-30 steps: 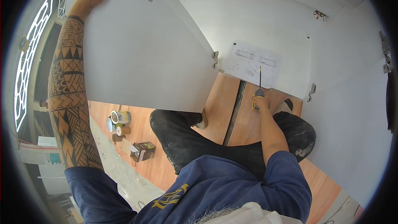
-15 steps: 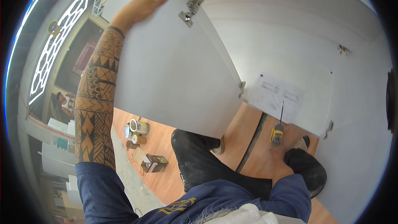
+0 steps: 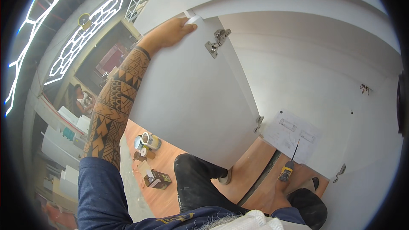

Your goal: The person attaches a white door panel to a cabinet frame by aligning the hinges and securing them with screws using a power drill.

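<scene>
My left hand (image 3: 174, 32) grips the top edge of a white cabinet door (image 3: 183, 93), fingers over the rim and thumb on its face. The door stands tilted, its lower corner by my knee. Along its edge sit two metal hinges, an upper one (image 3: 218, 42) and a lower one (image 3: 259, 123). Low on the right, my right hand (image 3: 279, 191) is closed around a yellow and black power drill (image 3: 287, 172). Its long bit points away, over a printed sheet (image 3: 289, 132) with drawings inside the white cabinet (image 3: 315, 89).
A metal hinge plate (image 3: 339, 173) is fixed on the cabinet's right wall. Wires (image 3: 365, 88) poke out higher up. Left of my knee, several cans (image 3: 151, 140) and a small box (image 3: 157, 179) stand on the wood-look floor (image 3: 174, 196). Another person (image 3: 84, 100) is far off left.
My view has tilted upward, so everything sits lower in the picture. Both hands keep their grips, and the drill stays in nearly the same place over the sheet.
</scene>
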A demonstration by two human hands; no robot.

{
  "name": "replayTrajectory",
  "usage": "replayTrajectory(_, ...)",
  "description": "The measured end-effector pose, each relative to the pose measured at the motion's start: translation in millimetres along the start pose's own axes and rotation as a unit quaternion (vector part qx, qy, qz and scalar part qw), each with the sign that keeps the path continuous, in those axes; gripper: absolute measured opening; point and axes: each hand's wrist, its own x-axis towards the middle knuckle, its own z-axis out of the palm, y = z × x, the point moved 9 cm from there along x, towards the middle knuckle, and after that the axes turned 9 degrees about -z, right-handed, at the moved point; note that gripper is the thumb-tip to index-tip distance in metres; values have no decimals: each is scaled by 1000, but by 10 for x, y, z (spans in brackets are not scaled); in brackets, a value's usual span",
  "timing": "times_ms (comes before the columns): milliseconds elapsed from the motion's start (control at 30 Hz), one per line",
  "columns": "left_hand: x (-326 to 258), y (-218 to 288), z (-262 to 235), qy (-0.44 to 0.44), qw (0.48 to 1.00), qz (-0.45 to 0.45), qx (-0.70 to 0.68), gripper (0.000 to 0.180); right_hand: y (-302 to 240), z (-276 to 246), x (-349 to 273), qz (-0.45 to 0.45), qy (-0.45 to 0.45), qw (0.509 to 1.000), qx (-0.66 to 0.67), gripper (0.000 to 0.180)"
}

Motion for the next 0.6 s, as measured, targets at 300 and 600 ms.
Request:
replayTrajectory(300,15,35,65,12,999,49,11,54,-573,-83,93,-18,4,999,37,55)
replayTrajectory(600,163,105,36,18,995,96,-25,53,-2288,-188,1105,-152,33,944,291,34)
